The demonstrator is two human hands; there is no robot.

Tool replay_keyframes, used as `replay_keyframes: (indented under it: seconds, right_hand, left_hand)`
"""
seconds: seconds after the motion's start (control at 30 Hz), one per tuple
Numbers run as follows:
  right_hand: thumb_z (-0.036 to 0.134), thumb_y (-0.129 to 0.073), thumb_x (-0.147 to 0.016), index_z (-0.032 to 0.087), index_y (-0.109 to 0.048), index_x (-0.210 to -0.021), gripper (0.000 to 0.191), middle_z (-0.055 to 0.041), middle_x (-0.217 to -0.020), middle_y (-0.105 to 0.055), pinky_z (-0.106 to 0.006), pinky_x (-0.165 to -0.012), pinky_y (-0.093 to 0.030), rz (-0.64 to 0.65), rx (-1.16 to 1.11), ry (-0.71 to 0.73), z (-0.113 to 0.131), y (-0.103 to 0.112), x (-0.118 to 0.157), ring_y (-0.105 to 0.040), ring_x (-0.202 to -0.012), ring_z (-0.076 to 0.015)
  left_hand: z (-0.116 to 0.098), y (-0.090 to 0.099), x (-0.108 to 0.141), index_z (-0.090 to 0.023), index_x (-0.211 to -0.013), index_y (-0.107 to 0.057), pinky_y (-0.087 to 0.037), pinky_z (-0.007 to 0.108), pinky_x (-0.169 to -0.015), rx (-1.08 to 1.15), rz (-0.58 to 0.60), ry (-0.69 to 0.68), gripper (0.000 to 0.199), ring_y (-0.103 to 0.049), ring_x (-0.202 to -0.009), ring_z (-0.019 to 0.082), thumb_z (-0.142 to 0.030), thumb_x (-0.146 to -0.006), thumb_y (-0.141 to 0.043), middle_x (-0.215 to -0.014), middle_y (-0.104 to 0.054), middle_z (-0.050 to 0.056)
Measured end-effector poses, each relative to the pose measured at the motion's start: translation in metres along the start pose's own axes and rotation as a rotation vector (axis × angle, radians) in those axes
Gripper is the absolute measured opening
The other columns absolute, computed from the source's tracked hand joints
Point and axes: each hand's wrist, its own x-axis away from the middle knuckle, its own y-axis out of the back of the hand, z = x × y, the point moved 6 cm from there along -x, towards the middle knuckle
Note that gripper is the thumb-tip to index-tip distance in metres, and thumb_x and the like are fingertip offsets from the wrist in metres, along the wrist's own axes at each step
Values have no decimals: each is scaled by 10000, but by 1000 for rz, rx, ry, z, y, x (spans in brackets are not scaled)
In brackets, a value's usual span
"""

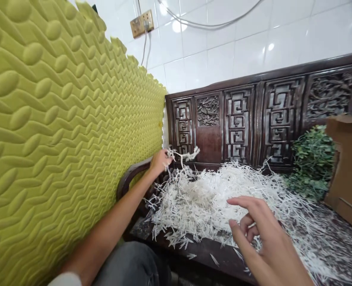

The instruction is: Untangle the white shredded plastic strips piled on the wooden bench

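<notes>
The left hand [160, 162] pinches feather-light shredded paper [205, 206], best gathered by the clump; the right hand [262, 238] hovers, fingers spread.

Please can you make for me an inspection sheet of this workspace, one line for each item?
surface: dark wooden bench seat, with paper strips spread over it.
job's things: heap of white shredded paper; tuft of the same paper, raised near the backrest.
clutter: loose strips along the seat's front edge.
grips: left hand holds the tuft; right hand is open, fingers curved over the heap.
cables: white cable hanging from a wall socket; another cable looping across the tiles.
surroundings: yellow-green embossed foam panel, white wall tiles, carved backrest, leafy green plant, cardboard box.
</notes>
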Motion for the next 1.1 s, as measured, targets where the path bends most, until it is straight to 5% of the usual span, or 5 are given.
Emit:
replay_keyframes:
  seconds: [0.2,0.6,0.73,0.97,1.1]
  right_hand:
    - [409,-448,-915,275,-488,-1156,279,-31,-942,-523,-239,-525,-493,25,-15,-98,-10,3,-2,-560,-629,-125]
    - [433,-435,-913,271,-475,-1202,333,-21,-866,-533,-290,-568,-484,129,38,-153,-25,-2,2,-575,-619,-157]
    - [444,-419,-924,266,-478,-1192,328,-35,-911,-559,-293,-593,-477,177,38,-196,-32,-5,2,-590,-680,-171]
    - [460,-442,-893,261,-466,-1211,376,-30,-927,-596,-296,-578,-463,74,-43,-237,-40,-9,-6,-566,-644,-163]
    - [461,-496,-862,235,-466,-1242,444,-80,-1064,-590,-346,-678,-499,30,-34,-186,-44,-18,-29,-606,-823,-213]
  left_hand:
    - [0,-20,-55,-88,-1249,-532,-469,305,-863,58,108,-56,560,-611,-1054,258,-220,-716,-647,-1215,-625,169]
    - [-42,-131,47,-207,-956,-695,-400,446,-965,185,358,-289,567,-581,-1079,361,-342,-437,-877,-1050,-684,101]
    - [-35,-129,43,-188,-851,-702,-448,390,-888,357,287,-219,259,-626,-952,277,-385,-686,-729,-926,-693,73]
    - [-31,-92,33,-100,-1061,-619,-519,284,-640,759,195,-40,573,-625,-628,137,-573,-921,-326,-857,-676,106]
    - [-50,-75,43,-126,-1033,-640,-497,229,-596,1067,245,15,541,-589,-627,104,-610,-843,-493,-839,-665,75]
